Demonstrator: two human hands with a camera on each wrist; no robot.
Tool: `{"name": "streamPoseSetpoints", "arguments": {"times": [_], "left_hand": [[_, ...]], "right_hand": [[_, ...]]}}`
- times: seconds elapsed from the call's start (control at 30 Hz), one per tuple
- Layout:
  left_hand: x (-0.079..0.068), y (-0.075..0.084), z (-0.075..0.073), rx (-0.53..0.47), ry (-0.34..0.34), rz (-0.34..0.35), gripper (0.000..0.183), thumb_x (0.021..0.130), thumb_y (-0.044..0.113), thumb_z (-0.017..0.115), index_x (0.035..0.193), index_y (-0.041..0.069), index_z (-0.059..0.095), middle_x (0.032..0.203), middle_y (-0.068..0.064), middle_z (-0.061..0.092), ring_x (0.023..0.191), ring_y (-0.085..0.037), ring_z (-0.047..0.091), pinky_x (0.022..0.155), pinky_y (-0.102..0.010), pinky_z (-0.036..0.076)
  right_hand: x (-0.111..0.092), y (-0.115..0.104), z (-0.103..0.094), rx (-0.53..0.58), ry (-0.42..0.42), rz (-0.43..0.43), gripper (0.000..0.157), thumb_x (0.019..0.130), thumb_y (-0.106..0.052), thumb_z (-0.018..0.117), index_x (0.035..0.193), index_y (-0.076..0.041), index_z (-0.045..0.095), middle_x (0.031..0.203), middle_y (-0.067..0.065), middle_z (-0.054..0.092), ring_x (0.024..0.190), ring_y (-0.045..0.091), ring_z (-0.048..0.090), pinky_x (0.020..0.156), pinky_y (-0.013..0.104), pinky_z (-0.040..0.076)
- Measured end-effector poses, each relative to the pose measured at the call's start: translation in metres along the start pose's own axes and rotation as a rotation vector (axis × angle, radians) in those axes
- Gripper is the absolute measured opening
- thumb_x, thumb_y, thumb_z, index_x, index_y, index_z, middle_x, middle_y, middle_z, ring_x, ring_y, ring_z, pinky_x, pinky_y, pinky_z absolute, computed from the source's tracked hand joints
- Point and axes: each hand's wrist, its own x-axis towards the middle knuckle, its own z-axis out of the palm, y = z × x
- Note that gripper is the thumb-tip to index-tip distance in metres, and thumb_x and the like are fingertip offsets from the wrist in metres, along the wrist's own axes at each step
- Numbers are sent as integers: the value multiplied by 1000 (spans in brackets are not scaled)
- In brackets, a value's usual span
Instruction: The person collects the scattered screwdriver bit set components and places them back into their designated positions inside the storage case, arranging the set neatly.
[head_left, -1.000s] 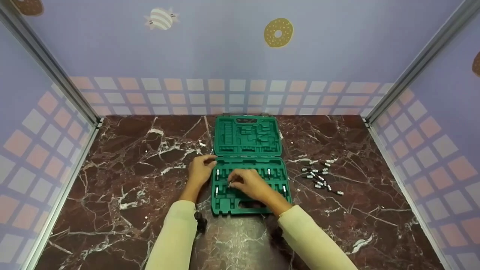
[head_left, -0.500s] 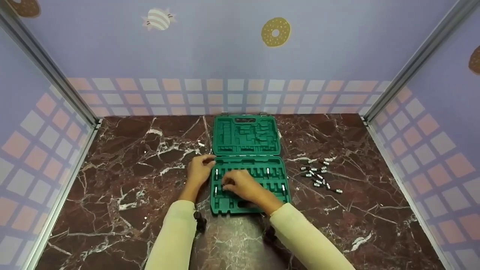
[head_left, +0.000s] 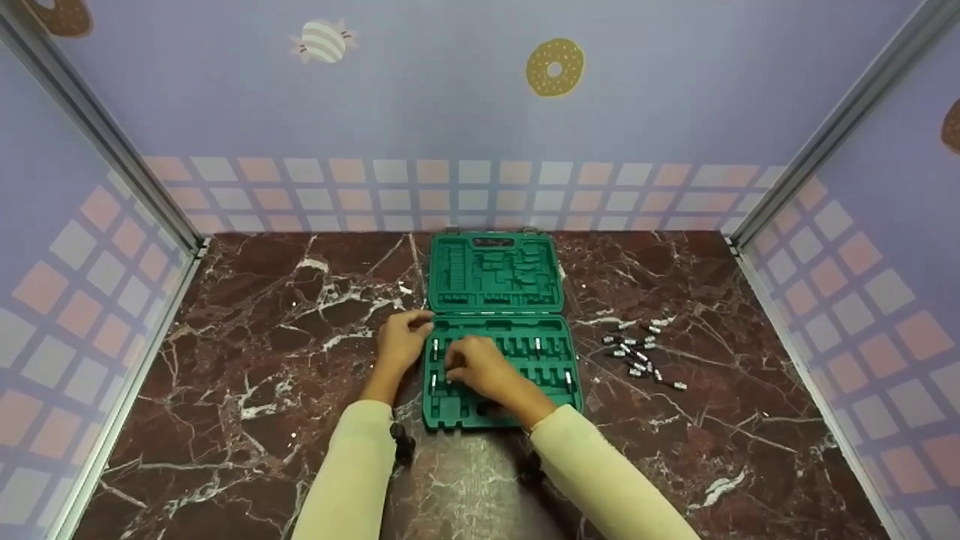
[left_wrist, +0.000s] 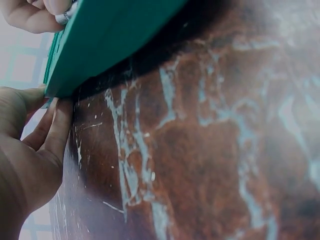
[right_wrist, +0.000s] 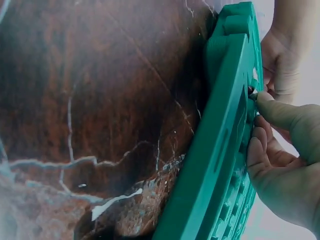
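The green socket case (head_left: 442,417) lies spread open on the marble-patterned table. My left hand (head_left: 401,341) grips its left edge; in the left wrist view the thumb is at the rim and the fingers lie lower along the side. Over the left part of the tray, my right hand (head_left: 484,367) pinches a small metal bit socket, mostly hidden by the fingers; a bit of dark, shiny metal (right_wrist: 253,92) shows by the thumb in the right wrist view. Upright bit sockets stand in slots at the left (head_left: 435,349) and at the right (head_left: 537,346).
A loose pile of bit sockets (head_left: 637,354) lies on the table right of the case. The case lid (head_left: 495,274) leans back toward the patterned rear wall (head_left: 480,112). Side walls close in the table left and right.
My right hand has moved slightly left over the tray, and its fingers now sit lower among the left slots. The left hand keeps its place on the case edge.
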Motion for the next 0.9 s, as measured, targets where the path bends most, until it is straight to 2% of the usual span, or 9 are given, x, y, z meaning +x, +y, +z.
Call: {"name": "streamPoseSetpoints", "arguments": {"times": [0.17,0.4,0.67,0.9], "left_hand": [[1,1,0,5,7,4,22,98,13,71,119,12,78,113,-11,77,105,-30,72,90,-48,57],[4,2,2,15,8,18,22,99,13,71,119,13,78,112,-11,77,103,-30,73,90,-48,57],[4,1,0,23,17,13,21,98,13,71,118,13,79,113,-11,77,105,-30,73,92,-48,57],[-1,0,2,20,4,-10,23,100,15,70,121,14,77,115,-9,77,108,-30,70,93,-49,56]], "right_hand": [[3,-3,-1,8,-3,76,14,88,-10,82,98,-6,72,94,8,72,87,20,67,76,34,56],[7,-6,-4,17,13,144,17,85,-9,85,94,-6,71,90,7,72,82,18,65,72,33,56],[8,-7,-3,48,33,133,17,85,-7,85,92,-5,69,88,7,70,78,16,61,71,35,55],[5,-7,1,61,45,114,15,87,-5,83,88,-5,68,82,6,68,71,12,56,64,29,49]]}}
